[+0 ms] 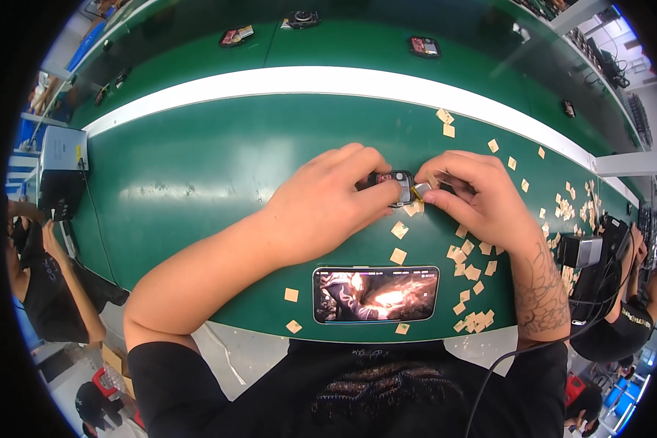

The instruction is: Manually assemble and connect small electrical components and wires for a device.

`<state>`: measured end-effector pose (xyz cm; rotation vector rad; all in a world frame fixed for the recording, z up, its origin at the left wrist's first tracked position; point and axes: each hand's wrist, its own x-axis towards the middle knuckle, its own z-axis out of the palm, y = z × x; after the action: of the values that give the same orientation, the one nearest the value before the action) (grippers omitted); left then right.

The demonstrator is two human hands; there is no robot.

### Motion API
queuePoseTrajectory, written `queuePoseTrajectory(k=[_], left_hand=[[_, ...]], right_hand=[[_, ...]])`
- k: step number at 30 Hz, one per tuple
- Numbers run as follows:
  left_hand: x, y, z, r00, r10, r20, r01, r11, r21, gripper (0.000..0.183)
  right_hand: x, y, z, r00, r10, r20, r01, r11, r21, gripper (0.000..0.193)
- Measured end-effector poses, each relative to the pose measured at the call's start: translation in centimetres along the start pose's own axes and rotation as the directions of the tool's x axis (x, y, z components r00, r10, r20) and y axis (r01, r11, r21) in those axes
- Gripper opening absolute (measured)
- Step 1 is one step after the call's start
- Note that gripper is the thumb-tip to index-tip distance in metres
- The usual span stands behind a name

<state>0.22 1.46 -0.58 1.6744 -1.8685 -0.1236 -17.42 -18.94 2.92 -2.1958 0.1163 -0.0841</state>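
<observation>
My left hand [328, 191] is closed around a small black device casing [394, 178], its fingers along the left side and the thumb over the face. Red and silvery inner parts show in the casing. Right beside it, my right hand [482, 191] pinches a small silver rectangular piece with a yellow edge [422, 190], which looks like a flat battery cell. This piece is at the casing's right edge; whether they are joined by a wire I cannot tell. Small tan paper squares [415, 208] lie just below the casing.
A phone [376, 294] playing a video lies near the table's front edge. Many tan squares [473, 272] are scattered to the right. Beyond a white rail [328, 80], similar devices [424, 47] rest on a green surface. A metal box [580, 251] stands right; co-workers sit on both sides.
</observation>
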Motion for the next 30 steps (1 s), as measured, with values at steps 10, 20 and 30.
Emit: queuePoseTrajectory(k=[10,20,30], left_hand=[[0.2,-0.1,0.0,0.999,0.037,0.015,-0.038,0.996,0.081,0.027],[0.1,0.3,0.0,0.999,-0.041,-0.001,0.041,0.999,-0.019,0.03],[0.1,0.3,0.0,0.997,-0.07,-0.025,0.069,0.996,-0.053,0.04]], right_hand=[[-0.2,-1.4,1.4,0.994,-0.051,-0.094,0.027,0.97,-0.242,0.021],[-0.3,-0.4,3.9,0.978,-0.047,-0.203,0.024,0.993,-0.116,0.024],[-0.1,-0.5,3.5,0.976,0.04,-0.214,-0.052,0.997,-0.05,0.02]])
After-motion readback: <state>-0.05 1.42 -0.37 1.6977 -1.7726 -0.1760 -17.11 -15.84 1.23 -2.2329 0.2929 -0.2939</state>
